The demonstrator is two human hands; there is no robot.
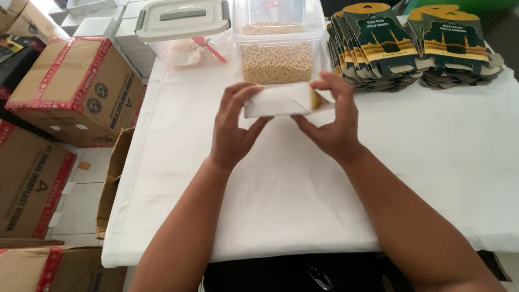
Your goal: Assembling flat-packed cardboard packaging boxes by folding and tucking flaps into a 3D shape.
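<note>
Both my hands hold a small folded cardboard box blank (281, 101), white on its inner side, above the middle of the white table (443, 162). My left hand (233, 127) grips its left end with fingers curled over the top. My right hand (332, 116) pinches the right end, where a yellow-green printed flap shows. Just behind the blank stands a clear plastic tub of small beige beans (277, 57).
Two stacks of flat dark green printed box blanks (373, 46) (457, 48) lie at the table's back right. A lidded clear container (184, 30) with a pink scoop sits at the back left. Brown cardboard cartons (75, 89) stand on the floor to the left.
</note>
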